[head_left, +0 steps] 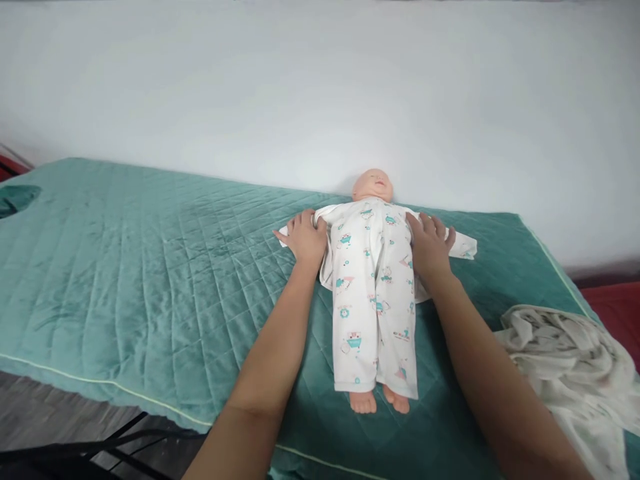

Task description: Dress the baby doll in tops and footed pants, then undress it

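A bald baby doll (373, 185) lies on its back, head toward the wall and bare feet toward me. It has on a white shirt with long sleeves (463, 248) spread out to both sides. White trousers (355, 300) printed with small teal and pink pictures cover its front from the chest to the ankles. My left hand (305, 237) rests on the sleeve at the doll's left-hand side in view, fingers spread. On the opposite sleeve lies my right hand (430, 243), fingers apart, its thumb by the trousers' edge. The doll's own hands are hidden.
The doll lies on a green quilted bed cover (150, 280) with a hole at its far left end. A crumpled white cloth (565, 353) lies at the right front. A white wall (250, 93) stands behind, and something red (615, 310) shows beyond the right edge.
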Action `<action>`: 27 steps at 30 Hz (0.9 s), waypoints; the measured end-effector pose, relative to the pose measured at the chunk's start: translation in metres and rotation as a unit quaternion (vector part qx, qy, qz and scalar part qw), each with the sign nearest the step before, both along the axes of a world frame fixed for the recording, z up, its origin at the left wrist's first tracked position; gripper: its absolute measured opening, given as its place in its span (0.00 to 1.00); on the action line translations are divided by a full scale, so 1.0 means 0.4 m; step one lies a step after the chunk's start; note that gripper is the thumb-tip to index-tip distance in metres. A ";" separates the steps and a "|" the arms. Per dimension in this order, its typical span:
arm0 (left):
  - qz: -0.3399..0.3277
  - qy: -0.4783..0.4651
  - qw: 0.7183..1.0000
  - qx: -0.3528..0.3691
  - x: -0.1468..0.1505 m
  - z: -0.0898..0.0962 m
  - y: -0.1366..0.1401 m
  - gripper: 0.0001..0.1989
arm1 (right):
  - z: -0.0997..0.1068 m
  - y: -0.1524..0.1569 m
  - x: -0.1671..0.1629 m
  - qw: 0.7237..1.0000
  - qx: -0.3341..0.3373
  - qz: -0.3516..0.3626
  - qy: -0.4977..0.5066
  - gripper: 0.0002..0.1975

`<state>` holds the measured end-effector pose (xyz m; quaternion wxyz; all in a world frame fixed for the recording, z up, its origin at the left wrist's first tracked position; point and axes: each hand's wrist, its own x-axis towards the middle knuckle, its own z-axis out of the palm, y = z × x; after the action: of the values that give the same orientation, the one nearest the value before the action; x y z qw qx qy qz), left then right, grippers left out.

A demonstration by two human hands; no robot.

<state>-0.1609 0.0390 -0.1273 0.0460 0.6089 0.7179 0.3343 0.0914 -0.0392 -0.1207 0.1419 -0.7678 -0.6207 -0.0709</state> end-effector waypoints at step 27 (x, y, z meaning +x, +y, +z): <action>-0.270 0.191 0.944 -0.017 0.007 0.049 0.038 0.28 | 0.019 0.067 0.039 0.999 0.004 0.045 -0.004 0.29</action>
<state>-0.1581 0.0544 -0.1077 0.0062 0.8314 0.5276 0.1746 0.1070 -0.0123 -0.1130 0.1454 -0.7384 -0.6548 -0.0697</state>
